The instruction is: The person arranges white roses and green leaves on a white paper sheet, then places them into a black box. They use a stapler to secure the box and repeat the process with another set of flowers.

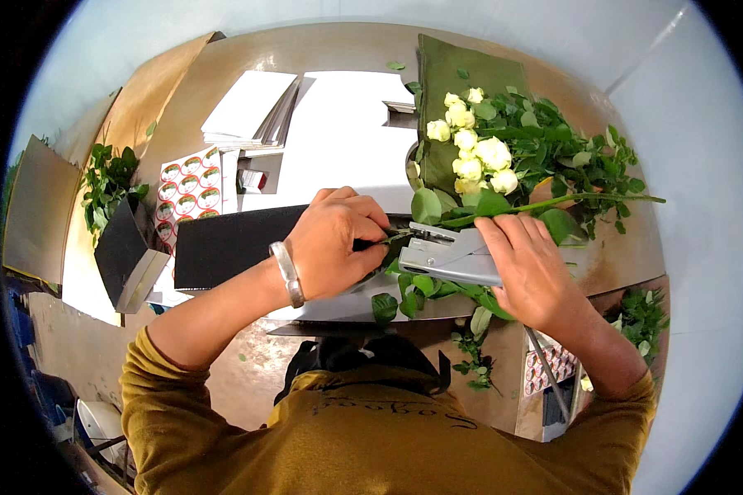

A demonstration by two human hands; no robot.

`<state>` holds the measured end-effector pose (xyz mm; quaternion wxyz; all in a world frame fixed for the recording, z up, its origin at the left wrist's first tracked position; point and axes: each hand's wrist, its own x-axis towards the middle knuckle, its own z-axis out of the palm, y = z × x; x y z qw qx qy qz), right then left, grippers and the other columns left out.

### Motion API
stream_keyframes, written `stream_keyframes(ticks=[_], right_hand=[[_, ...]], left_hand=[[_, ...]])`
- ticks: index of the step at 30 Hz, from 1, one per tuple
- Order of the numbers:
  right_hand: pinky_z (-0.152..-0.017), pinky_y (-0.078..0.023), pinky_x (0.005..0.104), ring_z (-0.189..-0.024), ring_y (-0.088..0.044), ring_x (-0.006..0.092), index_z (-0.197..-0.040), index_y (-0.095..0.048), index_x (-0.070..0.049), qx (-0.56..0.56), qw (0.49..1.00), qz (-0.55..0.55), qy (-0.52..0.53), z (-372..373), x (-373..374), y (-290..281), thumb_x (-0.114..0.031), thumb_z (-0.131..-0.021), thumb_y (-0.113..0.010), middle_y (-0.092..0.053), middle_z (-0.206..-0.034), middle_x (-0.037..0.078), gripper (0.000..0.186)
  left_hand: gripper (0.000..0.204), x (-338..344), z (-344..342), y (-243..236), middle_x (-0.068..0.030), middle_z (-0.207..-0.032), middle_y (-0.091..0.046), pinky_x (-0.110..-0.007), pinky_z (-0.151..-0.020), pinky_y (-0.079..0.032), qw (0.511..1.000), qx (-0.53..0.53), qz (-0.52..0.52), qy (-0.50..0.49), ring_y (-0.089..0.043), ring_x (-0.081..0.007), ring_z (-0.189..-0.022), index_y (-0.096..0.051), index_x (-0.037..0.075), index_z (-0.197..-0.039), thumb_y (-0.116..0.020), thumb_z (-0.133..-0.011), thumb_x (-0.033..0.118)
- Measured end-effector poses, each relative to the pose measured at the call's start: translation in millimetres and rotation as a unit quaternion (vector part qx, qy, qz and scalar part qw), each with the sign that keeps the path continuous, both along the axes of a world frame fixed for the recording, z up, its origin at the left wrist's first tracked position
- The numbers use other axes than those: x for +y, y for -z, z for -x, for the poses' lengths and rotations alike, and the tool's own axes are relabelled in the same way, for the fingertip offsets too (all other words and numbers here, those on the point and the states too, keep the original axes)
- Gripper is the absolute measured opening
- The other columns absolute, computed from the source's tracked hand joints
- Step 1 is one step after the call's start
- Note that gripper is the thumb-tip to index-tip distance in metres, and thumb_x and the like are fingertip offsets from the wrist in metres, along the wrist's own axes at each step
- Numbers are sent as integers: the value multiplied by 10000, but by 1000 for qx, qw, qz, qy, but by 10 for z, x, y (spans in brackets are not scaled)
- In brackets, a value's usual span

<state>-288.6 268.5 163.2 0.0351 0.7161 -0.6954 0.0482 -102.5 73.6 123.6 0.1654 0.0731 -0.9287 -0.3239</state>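
Observation:
My right hand [537, 264] is closed around a grey stapler [450, 254], whose jaw end points left. My left hand [338, 239] lies over the right end of a long black cardboard wrap [231, 243], its fingers closed on the edge beside the stapler's jaw. Whether the jaw touches the wrap is hidden by my fingers. Just beyond the stapler, a thick green stem [586, 197] with leaves runs to the right. Pale yellow roses [475, 148] lie bunched behind it, on a dark green cloth [462, 66].
A stack of white cards [252, 106] and a white sheet [330, 132] lie farther back. To the left are a sheet of round red stickers [188, 188], a black box-like piece [124, 256] and leafy cuttings [110, 181]. Loose leaves [421, 289] lie along the table's near edge.

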Motion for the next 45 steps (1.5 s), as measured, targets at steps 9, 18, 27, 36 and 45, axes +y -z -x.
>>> stream_keyframes(ticks=[9, 18, 27, 36, 45], right_hand=[[-754, -414, 360, -778, -513, 251, -893, -501, -18, 96, 990, 33, -99, 99, -299, -113, -44, -630, -630, -461, -783, 95, 294], [-702, -465, 401, -815, -552, 296, -922, -479, -10, 59, 990, 18, -126, 275, -399, -61, -34, -557, -701, -508, -851, 133, 428], [-815, -500, 408, -904, -611, 289, -1004, -584, 2, -521, 820, 233, 44, -192, 530, 249, -278, -698, -746, -619, -983, 156, 445], [-900, -453, 423, -975, -599, 270, -1111, -519, 29, -819, 549, -107, 128, -1297, 336, 816, -186, -747, -677, -602, -1010, 152, 452], [-872, -437, 323, -952, -582, 177, -1222, -478, 41, -745, 632, -212, -8, -2547, -1211, 935, -218, -821, -638, -623, -1013, 117, 504]], left_hand=[[72, -23, 31, -1, -65, -847, -656, -353, -858, -391, 1000, -7, 2, -2, -581, -233, -839, -692, 26, -726, -685, -685, 85], [102, -19, 42, 53, -78, -831, -657, -366, -872, -414, 1000, 14, 19, -12, -592, -254, -845, -676, 15, -744, -695, -682, 94], [1221, -84, -609, -179, -222, -1378, -339, -513, -1104, -210, 968, -153, 195, -40, -324, -392, -1301, -215, 20, -1429, -802, -527, 598], [885, -546, -1252, -159, -171, -1129, -529, -396, -921, -386, 989, -87, 92, -73, -530, -317, -1050, -426, 6, -1263, -807, -532, 326], [966, -1407, -3352, -169, -146, -1255, -482, -339, -1029, -337, 845, 281, -325, -320, -453, -248, -1188, -335, -59, -1348, -849, -600, 271]])
